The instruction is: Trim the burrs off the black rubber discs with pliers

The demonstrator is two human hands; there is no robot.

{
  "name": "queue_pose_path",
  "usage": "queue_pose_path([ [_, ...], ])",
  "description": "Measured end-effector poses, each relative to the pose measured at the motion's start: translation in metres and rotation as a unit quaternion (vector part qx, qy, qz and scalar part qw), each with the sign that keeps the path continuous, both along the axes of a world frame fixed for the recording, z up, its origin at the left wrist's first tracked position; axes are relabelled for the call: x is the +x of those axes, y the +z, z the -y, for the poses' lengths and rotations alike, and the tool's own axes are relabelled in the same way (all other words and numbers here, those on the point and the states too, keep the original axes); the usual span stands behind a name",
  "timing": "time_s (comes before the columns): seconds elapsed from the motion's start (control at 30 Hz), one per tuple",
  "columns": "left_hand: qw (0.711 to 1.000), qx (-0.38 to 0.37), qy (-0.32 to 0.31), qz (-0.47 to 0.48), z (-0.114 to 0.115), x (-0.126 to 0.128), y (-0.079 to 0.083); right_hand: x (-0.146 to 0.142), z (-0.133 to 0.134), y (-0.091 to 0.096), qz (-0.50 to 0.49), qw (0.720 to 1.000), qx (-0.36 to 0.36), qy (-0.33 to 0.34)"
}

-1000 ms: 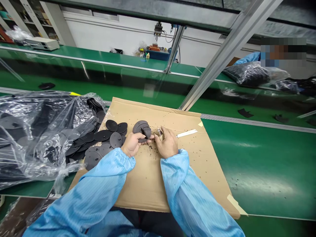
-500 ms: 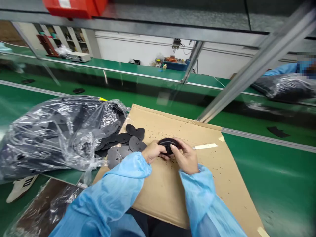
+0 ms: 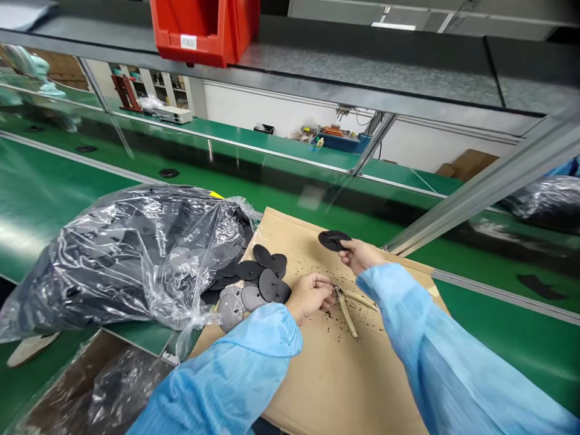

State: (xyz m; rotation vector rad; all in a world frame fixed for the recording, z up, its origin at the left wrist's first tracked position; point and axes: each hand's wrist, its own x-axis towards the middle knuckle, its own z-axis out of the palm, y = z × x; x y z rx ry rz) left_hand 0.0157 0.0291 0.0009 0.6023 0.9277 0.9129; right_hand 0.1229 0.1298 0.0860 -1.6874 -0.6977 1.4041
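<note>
Right grip (image 3: 361,256) clamped on a round black disc (image 3: 331,240)

Its edge was pinched, likely sparing the face, over a brown cardboard sheet (image 3: 317,386). The left grip (image 3: 312,294) lay beside cream-handled metal pliers (image 3: 347,317), closure impossible to tell. Cardboard presumably shielded the green desk (image 3: 475,314).

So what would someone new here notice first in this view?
Probably the big clear bag of black discs, filling the bench on the left, with loose discs spilling beside it onto the cardboard. Next, the bright red bin on the shelf at the top. Then the right hand holding a black disc, and pliers lying by the left hand.
</note>
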Motion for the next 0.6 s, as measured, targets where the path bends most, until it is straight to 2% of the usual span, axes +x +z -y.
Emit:
queue_pose_path([
  [0.07, 1.0, -0.008, 0.001, -0.009, -0.001, -0.001, 0.003, -0.016, -0.03, 0.006, -0.003, 0.999, 0.037, -0.013],
  [0.13, 1.0, -0.015, -0.004, -0.013, -0.002, -0.002, 0.005, -0.032, -0.051, 0.007, -0.023, 0.997, 0.072, 0.004],
  [0.23, 1.0, -0.013, -0.006, 0.0, -0.004, -0.003, 0.005, -0.052, -0.053, -0.001, 0.011, 0.997, 0.062, 0.035],
  [0.33, 1.0, -0.003, -0.003, 0.018, -0.004, -0.003, 0.001, -0.056, -0.024, -0.019, 0.069, 0.993, 0.071, 0.066],
  [0.4, 1.0, 0.0, -0.004, 0.016, -0.004, -0.002, 0.0, -0.044, 0.004, -0.031, 0.105, 0.987, 0.082, 0.089],
  [0.47, 1.0, 0.002, -0.006, 0.003, -0.003, -0.002, 0.0, -0.022, 0.034, -0.043, 0.186, 0.971, 0.098, 0.117],
  [0.53, 1.0, 0.008, -0.011, -0.019, -0.001, -0.002, 0.001, 0.004, 0.062, -0.055, 0.262, 0.948, 0.133, 0.122],
  [0.57, 0.999, 0.012, -0.013, -0.028, 0.0, -0.002, 0.001, 0.017, 0.076, -0.061, 0.32, 0.928, 0.146, 0.126],
  [0.6, 0.999, 0.018, -0.015, -0.035, 0.001, -0.002, 0.002, 0.029, 0.088, -0.067, 0.391, 0.896, 0.171, 0.125],
])
